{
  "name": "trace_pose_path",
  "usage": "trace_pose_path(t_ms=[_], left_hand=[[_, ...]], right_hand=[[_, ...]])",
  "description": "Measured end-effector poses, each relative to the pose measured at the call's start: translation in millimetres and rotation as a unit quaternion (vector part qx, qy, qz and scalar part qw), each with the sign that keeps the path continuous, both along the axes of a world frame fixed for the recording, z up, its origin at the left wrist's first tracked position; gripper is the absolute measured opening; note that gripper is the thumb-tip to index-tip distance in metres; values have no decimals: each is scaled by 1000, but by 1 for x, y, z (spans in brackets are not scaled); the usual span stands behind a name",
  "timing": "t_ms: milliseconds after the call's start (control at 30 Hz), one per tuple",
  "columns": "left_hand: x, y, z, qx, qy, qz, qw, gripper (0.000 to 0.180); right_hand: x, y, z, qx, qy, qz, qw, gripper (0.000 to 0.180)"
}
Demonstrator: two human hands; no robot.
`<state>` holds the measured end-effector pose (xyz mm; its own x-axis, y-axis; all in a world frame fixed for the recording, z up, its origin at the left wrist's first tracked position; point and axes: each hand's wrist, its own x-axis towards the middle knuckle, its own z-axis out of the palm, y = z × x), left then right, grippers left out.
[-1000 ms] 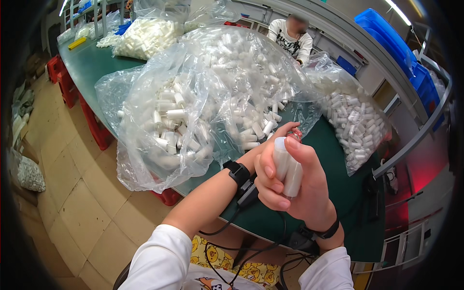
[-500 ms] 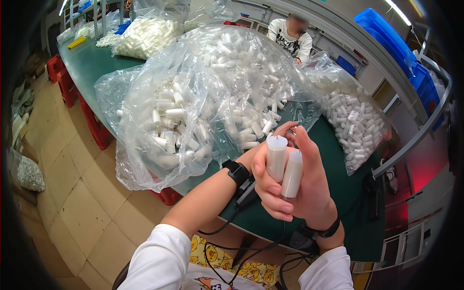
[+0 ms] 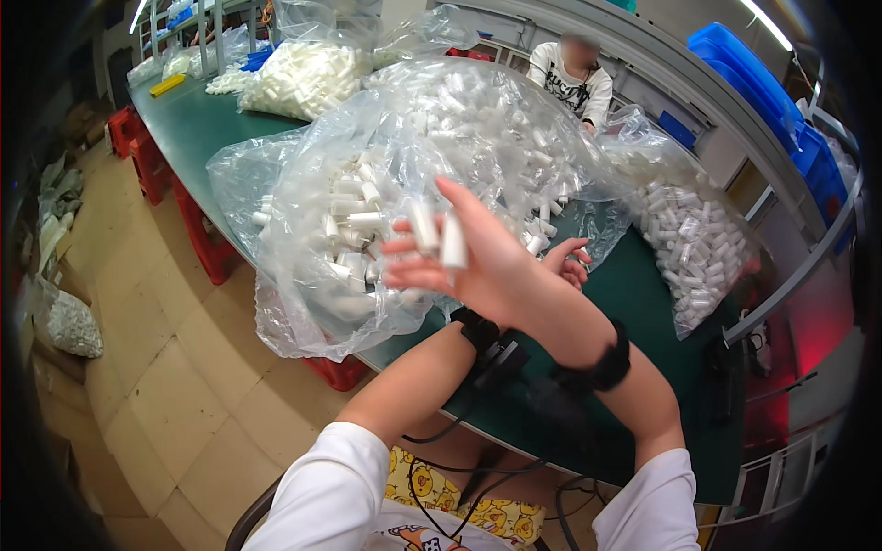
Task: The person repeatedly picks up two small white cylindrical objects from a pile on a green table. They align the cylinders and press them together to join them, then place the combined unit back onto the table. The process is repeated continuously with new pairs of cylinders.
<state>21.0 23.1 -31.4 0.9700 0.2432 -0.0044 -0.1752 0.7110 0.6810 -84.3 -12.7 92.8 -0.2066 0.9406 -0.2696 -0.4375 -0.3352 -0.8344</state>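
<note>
My right hand (image 3: 464,253) reaches left, palm turned up and fingers spread, over the mouth of a clear plastic bag (image 3: 299,308). Two small white cylinders (image 3: 452,242) with clear outer walls show in front of its palm and fingers, smeared by motion; whether they still touch the skin I cannot tell. In that bag lie loose white cylinders (image 3: 365,220) of the same kind. Beyond the right forearm, which crosses over it, my left hand (image 3: 571,262) hovers near the heap's right end. Its fingers are loosely bent and apart, with nothing visible in them; its palm is partly hidden.
A large clear bag (image 3: 496,110) of white cylinders fills the middle of the green table (image 3: 671,404). Another filled bag (image 3: 689,248) stands at the right, a bag of white parts (image 3: 303,78) at the far left. Black cables (image 3: 469,468) hang by my wrists. A person (image 3: 574,78) sits opposite.
My right hand has swung left from the table's front to above the bag, its fingers opening from around the two cylinders. My left hand stays near the heap. The whole view has shifted slightly.
</note>
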Motion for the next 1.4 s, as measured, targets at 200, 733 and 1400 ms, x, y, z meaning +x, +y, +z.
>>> trace_pose_path(t_ms=[200,733,1400], left_hand=[[-9,1,6,29,0,-10,1000,31],[-2,5,3,89,19,-7,996,38],[-8,0,8,90,4,-2,996,38]], right_hand=[[-17,27,9,147,-204,-56,966,77],[31,-144,27,232,-4,24,972,37],[30,-152,31,282,-114,-12,953,28]])
